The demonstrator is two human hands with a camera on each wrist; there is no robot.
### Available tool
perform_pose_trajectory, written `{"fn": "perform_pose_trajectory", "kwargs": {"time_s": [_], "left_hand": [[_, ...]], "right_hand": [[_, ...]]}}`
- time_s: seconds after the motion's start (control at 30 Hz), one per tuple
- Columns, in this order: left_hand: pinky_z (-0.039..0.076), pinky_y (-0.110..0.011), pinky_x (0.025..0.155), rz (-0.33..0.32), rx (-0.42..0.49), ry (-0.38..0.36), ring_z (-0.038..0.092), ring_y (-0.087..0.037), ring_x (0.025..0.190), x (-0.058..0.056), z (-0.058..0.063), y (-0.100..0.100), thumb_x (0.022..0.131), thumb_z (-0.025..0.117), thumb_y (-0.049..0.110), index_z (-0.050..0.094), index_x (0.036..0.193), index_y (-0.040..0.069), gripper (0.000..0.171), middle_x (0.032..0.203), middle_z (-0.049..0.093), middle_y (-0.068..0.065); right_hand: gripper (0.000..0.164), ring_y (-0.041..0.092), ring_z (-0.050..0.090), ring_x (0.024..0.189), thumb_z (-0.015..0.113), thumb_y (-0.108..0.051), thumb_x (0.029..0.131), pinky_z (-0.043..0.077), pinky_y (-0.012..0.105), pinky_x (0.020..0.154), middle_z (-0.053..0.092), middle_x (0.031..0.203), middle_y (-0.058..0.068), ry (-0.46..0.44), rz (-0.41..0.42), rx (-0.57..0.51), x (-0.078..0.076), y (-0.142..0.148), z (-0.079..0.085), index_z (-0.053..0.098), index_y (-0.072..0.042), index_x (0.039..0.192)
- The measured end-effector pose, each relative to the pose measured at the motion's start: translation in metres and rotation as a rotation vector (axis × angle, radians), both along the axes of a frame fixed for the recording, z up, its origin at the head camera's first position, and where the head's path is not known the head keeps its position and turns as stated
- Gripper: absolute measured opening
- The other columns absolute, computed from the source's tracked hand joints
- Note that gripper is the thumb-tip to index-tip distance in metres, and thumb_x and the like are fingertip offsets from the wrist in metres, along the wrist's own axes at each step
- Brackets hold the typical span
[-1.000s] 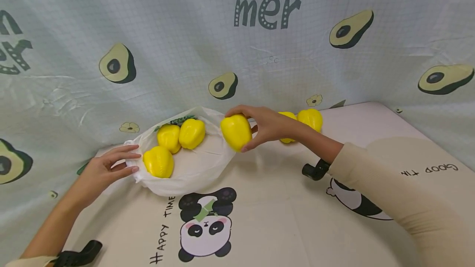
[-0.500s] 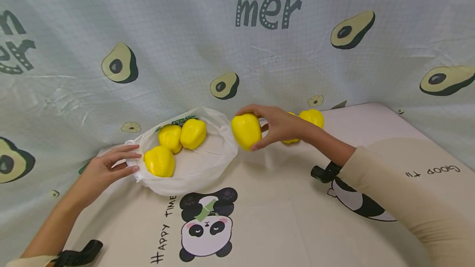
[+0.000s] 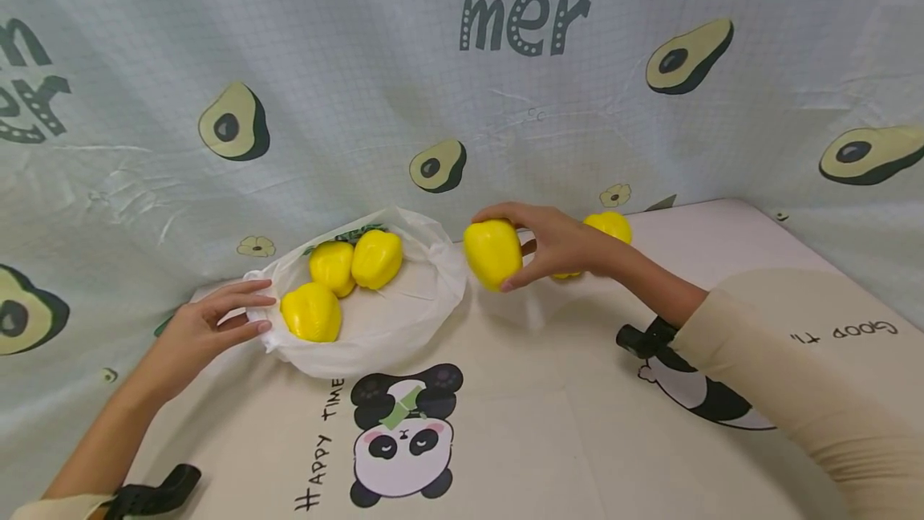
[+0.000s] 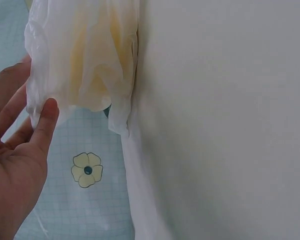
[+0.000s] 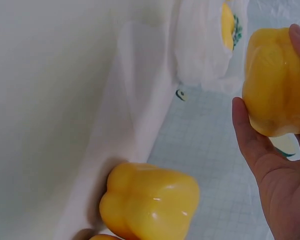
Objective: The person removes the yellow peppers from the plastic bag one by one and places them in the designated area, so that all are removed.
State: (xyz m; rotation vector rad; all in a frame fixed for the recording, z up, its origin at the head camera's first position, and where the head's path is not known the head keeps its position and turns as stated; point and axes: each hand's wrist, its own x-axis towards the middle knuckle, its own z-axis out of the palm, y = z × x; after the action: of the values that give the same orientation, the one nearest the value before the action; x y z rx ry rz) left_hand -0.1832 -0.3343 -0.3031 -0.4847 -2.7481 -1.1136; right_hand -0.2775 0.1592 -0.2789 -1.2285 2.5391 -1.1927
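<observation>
The right hand (image 3: 559, 243) grips a yellow pepper (image 3: 492, 255) between thumb and fingers, holding it up just right of the open white bag (image 3: 339, 359). The left hand (image 3: 198, 335), well apart from the right, pinches the bag's left edge. Three peppers (image 3: 378, 260) lie inside the bag, two towards the back and one near the left hand. Two other peppers (image 3: 609, 225) sit on the table (image 3: 541, 408) beyond the right hand, partly hidden by it

Head view bright, soft shadows on table (image 3: 549, 392). Wrist views dimmer; right shows small glints on resting pepper (image 5: 150, 201).
</observation>
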Motion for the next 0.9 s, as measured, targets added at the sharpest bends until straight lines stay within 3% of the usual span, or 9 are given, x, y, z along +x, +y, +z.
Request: {"fn": "perform_pose_trajectory", "kwargs": {"time_s": [0.6, 0.9], "left_hand": [[0.041, -0.001, 0.092, -0.003, 0.015, -0.002, 0.04, 0.015, 0.123, 0.001, 0.001, 0.002, 0.096, 0.073, 0.019, 0.068, 0.128, 0.003, 0.036, 0.144, 0.051, 0.01], [0.041, -0.001, 0.092, -0.008, 0.026, 0.004, 0.041, 0.015, 0.124, 0.002, -0.001, 0.001, 0.096, 0.073, 0.018, 0.068, 0.127, 0.002, 0.035, 0.143, 0.052, 0.013]], "right_hand": [[0.089, 0.026, 0.054, 0.124, 0.096, -0.024, 0.071, 0.055, 0.045, 0.099, 0.049, 0.146, -0.002, -0.049, -0.026, -0.039, 0.003, 0.021, -0.004, 0.049, -0.022, 0.147], [0.09, 0.026, 0.055, 0.123, 0.095, -0.024, 0.071, 0.056, 0.044, 0.098, 0.05, 0.146, 0.001, -0.029, -0.027, -0.029, 0.005, 0.025, -0.003, 0.048, -0.02, 0.147]]}}
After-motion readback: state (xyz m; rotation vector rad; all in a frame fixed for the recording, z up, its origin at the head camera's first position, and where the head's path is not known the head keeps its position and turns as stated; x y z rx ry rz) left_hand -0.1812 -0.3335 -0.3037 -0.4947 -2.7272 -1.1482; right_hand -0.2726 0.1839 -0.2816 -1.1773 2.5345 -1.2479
